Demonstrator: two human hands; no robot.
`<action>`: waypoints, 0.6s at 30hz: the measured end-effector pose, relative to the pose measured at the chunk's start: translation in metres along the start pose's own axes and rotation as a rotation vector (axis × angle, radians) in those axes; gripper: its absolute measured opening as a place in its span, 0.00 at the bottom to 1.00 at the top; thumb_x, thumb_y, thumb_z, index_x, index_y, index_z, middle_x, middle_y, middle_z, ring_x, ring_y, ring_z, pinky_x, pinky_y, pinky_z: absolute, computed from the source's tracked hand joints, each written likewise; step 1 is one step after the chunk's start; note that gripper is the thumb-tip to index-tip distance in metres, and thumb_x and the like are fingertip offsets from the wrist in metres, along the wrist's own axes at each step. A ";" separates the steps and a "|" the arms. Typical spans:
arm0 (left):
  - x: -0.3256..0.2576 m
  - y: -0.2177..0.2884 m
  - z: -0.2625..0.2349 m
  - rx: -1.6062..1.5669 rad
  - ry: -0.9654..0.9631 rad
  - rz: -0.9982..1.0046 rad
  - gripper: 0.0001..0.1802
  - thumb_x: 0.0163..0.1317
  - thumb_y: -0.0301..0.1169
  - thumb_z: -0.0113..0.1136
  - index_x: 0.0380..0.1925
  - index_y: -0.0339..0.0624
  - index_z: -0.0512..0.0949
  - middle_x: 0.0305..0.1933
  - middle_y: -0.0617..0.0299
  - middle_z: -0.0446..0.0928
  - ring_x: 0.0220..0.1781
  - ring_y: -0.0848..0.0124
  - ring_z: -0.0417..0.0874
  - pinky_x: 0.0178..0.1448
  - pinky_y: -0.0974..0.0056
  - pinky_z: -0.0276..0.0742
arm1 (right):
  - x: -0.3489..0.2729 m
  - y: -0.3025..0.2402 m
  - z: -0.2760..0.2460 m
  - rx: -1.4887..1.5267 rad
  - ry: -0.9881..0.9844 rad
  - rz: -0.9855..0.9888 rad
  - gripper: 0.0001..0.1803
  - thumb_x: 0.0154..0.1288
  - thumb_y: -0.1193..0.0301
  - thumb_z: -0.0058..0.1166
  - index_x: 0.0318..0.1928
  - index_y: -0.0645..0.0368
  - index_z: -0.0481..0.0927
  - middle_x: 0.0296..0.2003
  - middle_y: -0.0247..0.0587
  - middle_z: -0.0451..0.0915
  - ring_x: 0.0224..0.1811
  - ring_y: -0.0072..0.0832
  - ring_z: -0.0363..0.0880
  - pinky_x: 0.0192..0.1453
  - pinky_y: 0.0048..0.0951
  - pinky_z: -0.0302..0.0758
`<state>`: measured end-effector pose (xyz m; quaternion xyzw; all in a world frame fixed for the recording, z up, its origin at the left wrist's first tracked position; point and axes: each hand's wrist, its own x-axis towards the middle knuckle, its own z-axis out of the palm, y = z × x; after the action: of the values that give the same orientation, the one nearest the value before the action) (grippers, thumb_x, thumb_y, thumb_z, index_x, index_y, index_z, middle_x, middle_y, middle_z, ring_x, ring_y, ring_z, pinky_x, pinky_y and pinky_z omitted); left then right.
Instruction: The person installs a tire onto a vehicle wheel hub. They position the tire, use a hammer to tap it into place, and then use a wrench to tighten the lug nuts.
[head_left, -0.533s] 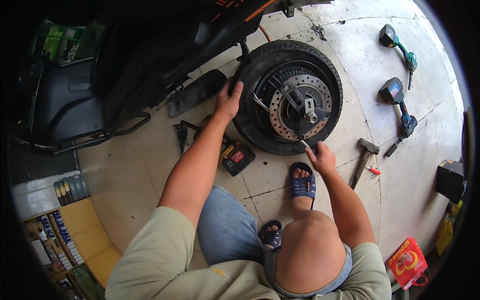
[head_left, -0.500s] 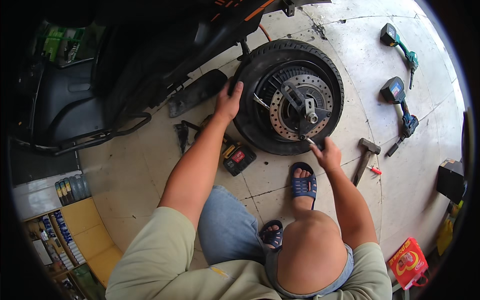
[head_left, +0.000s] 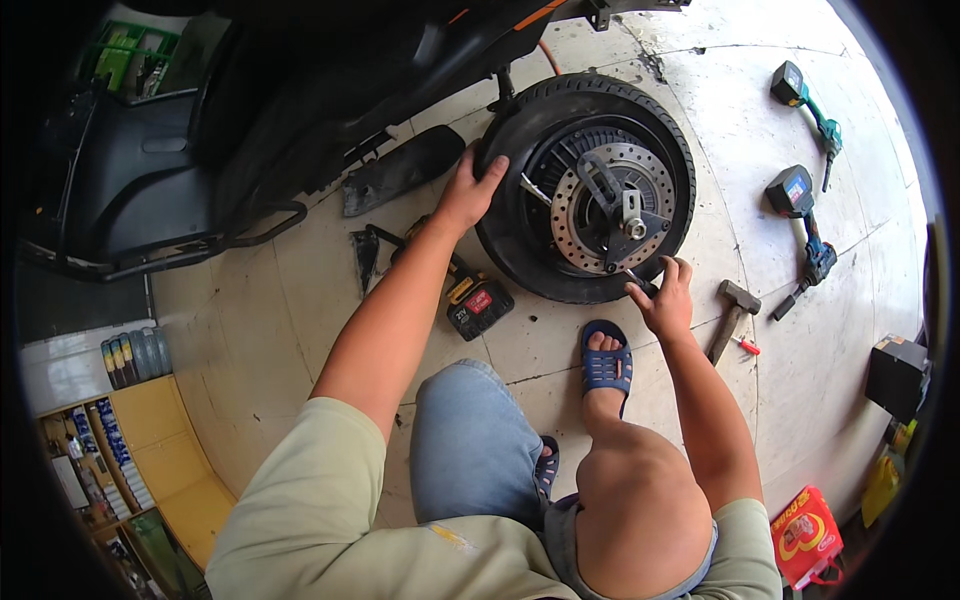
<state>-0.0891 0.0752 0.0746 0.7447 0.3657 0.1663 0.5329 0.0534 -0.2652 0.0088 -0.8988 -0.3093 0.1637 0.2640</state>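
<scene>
A black scooter wheel [head_left: 520,255] with a tyre, a ribbed hub and a drilled brake disc [head_left: 573,235] is in front of me. A dark bracket with a silver axle nut [head_left: 635,229] sits over the disc. My left hand [head_left: 472,190] grips the tyre's left edge, thumb on the sidewall and the other fingers partly hidden. At the wheel's lower right, my right hand [head_left: 668,302] pinches a slim tool with a metal shaft [head_left: 632,275]. That shaft points at the bracket's lower bolt; the tool's exact kind is hidden by my fingers.
A black scooter body [head_left: 330,90] rises at the upper left. Below the wheel lies a cordless tool with its battery [head_left: 480,308]. Two more cordless tools [head_left: 820,130], a hammer [head_left: 738,298] and a red-handled screwdriver [head_left: 747,346] lie right. A yellow shelf unit [head_left: 165,430] stands left.
My right hand has moved slightly upward along the wheel's lower right edge, its fingers more spread around the tool. My left hand keeps its hold on the tyre. The whole view has shifted a little.
</scene>
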 end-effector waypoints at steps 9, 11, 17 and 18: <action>-0.042 -0.025 -0.092 0.279 0.232 -0.093 0.21 0.70 0.45 0.53 0.43 0.35 0.79 0.38 0.50 0.83 0.43 0.57 0.84 0.48 0.57 0.76 | -0.014 0.000 0.000 -0.080 -0.002 -0.079 0.46 0.53 0.53 0.68 0.65 0.63 0.62 0.61 0.61 0.65 0.61 0.55 0.69 0.63 0.44 0.69; -0.079 -0.078 -0.131 0.511 0.345 -0.175 0.21 0.67 0.46 0.55 0.35 0.36 0.78 0.33 0.47 0.81 0.37 0.49 0.82 0.42 0.53 0.75 | -0.016 -0.005 -0.002 -0.104 0.009 -0.118 0.43 0.55 0.54 0.67 0.64 0.64 0.63 0.62 0.61 0.65 0.62 0.55 0.68 0.65 0.44 0.67; -0.238 -0.212 -0.188 0.752 0.261 -0.753 0.18 0.64 0.43 0.55 0.35 0.38 0.78 0.38 0.45 0.81 0.46 0.46 0.82 0.49 0.48 0.77 | -0.041 0.025 -0.014 -0.190 0.269 -0.121 0.28 0.65 0.66 0.58 0.60 0.69 0.68 0.59 0.60 0.68 0.63 0.54 0.66 0.68 0.44 0.62; -0.272 -0.231 -0.187 0.741 0.247 -0.829 0.16 0.64 0.42 0.56 0.37 0.39 0.78 0.40 0.46 0.81 0.47 0.47 0.81 0.49 0.48 0.78 | -0.049 0.034 -0.016 -0.184 0.257 -0.119 0.27 0.65 0.67 0.57 0.60 0.69 0.68 0.58 0.60 0.69 0.62 0.53 0.66 0.68 0.44 0.62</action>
<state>-0.4777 0.0424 -0.0275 0.6513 0.7208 -0.1103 0.2101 0.0394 -0.3259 0.0082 -0.9128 -0.3394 0.0025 0.2271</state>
